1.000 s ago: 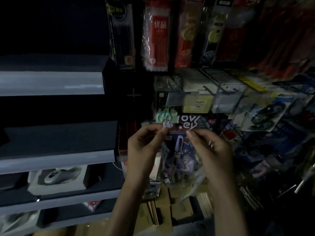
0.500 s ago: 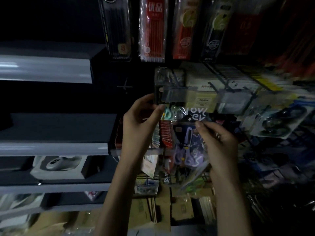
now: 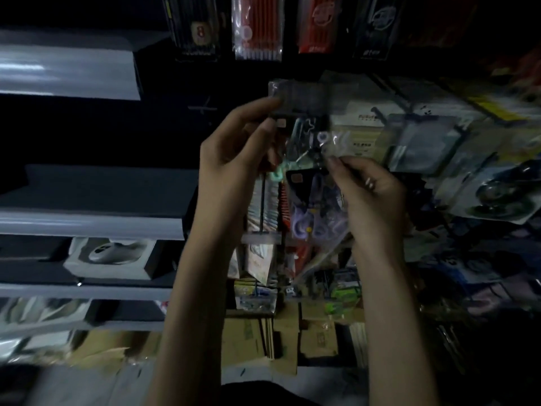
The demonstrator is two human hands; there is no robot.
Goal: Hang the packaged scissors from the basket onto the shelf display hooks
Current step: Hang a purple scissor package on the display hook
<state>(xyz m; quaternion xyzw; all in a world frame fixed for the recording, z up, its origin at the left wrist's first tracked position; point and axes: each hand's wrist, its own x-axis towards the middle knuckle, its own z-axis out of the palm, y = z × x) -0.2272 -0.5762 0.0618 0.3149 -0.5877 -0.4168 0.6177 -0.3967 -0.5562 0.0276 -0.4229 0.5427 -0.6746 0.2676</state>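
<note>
A clear packet of scissors [image 3: 314, 200] with a dark card and pale purple handles is held up in front of the shelf. My right hand [image 3: 371, 197] pinches its right upper edge between thumb and fingers. My left hand [image 3: 234, 159] is raised beside the packet's top left, fingertips at a clear price-tag holder [image 3: 301, 96] on the end of a display hook. The hook rod itself is blurred and mostly hidden. The basket is out of view.
Packs of pencils [image 3: 256, 27] hang above. More hooks with boxed and blister-packed goods [image 3: 497, 197] crowd the right. Grey shelves [image 3: 87, 224] run along the left, one bearing a boxed mouse [image 3: 112, 256]. Cardboard cartons [image 3: 281, 332] stand low in the middle.
Both hands have lifted the packet higher toward the hook. My left hand's fingers have moved up to the clear tag holder. The view has tilted downward slightly.
</note>
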